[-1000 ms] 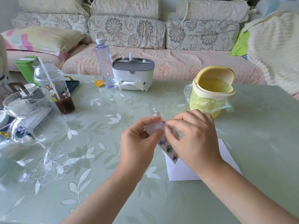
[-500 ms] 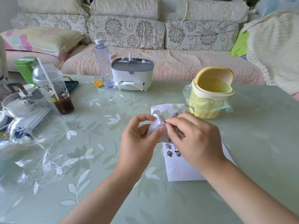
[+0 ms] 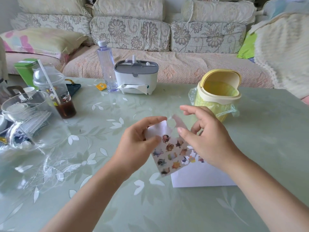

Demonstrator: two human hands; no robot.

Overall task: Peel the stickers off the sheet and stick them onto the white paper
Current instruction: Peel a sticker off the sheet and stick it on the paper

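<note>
My left hand (image 3: 138, 146) pinches the upper left part of the sticker sheet (image 3: 168, 154) and holds it tilted above the table. Several small colourful cartoon stickers show on the sheet; its top is pale and bare, with a curled flap beside a cut-out. My right hand (image 3: 205, 138) hovers at the sheet's upper right, index finger and thumb spread apart, thumb tip close to the flap. The white paper (image 3: 200, 176) lies flat on the table under the sheet and my right hand, with a few stickers (image 3: 192, 159) on its top edge.
A yellow mini bin (image 3: 219, 92) with a bag liner stands just behind my right hand. A tissue box (image 3: 136, 77) and a clear bottle (image 3: 107, 64) are at the back. An iced-drink cup (image 3: 55, 91), glassware and crumpled clear plastic (image 3: 33, 158) crowd the left.
My right hand has let go of the sheet's top and spread its fingers. The sheet has swung down in my left hand, so its stickers now face me.
</note>
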